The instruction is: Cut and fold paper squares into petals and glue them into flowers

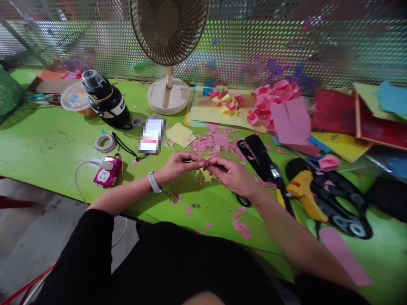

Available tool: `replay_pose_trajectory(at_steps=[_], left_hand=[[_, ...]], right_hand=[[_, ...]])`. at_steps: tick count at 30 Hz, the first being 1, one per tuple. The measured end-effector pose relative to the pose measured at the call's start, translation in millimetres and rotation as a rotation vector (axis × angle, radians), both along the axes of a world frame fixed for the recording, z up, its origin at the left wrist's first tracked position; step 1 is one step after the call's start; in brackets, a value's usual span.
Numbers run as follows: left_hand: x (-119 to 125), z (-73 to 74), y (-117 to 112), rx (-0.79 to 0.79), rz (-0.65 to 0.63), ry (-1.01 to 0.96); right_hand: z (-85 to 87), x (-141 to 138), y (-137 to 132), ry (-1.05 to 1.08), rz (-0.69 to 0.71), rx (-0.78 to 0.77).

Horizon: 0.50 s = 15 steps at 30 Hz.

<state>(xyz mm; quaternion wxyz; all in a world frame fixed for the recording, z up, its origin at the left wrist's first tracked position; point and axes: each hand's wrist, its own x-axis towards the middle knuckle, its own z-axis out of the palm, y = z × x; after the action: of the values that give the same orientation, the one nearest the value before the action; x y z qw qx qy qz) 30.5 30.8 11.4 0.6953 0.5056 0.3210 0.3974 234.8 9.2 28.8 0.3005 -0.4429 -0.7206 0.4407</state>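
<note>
My left hand (182, 165) and my right hand (231, 173) meet over the green table, fingertips pinched together. Whatever lies between them is too small and covered to name. Just under the fingers are cut yellow paper pieces (206, 174). Many pink paper scraps (211, 142) are scattered beyond the hands, beside a stack of pale yellow paper squares (180, 134). To the right of my right hand lies a black hair-straightener-like tool (259, 156). Nearer my body are more pink offcuts (240, 224).
A fan (168, 95) stands at the back. On the left are a dark bottle (110, 103), a phone (151, 134), a tape roll (104, 143) and a pink power adapter (108, 171). Folded pink paper flowers (276, 97) and a yellow glue gun (305, 192) occupy the right.
</note>
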Motion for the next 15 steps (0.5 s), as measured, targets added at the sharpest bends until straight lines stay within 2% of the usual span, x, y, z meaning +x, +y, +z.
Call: replay_pose_trajectory(at_steps=[7, 11, 15], left_hand=[[-1.0, -4.7, 0.5, 0.043, -0.019, -0.011], [0.8, -5.6, -0.1, 0.063, 0.076, -0.056], [3.1, -6.6, -1.3, 0.060, 0.154, -0.091]], right_hand=[[-2.4, 3.2, 1.2, 0.061, 0.050, -0.082], [-2.2, 0.8, -2.1, 0.089, -0.001, -0.128], [-2.1, -3.9, -5.2, 0.102, -0.095, -0.031]])
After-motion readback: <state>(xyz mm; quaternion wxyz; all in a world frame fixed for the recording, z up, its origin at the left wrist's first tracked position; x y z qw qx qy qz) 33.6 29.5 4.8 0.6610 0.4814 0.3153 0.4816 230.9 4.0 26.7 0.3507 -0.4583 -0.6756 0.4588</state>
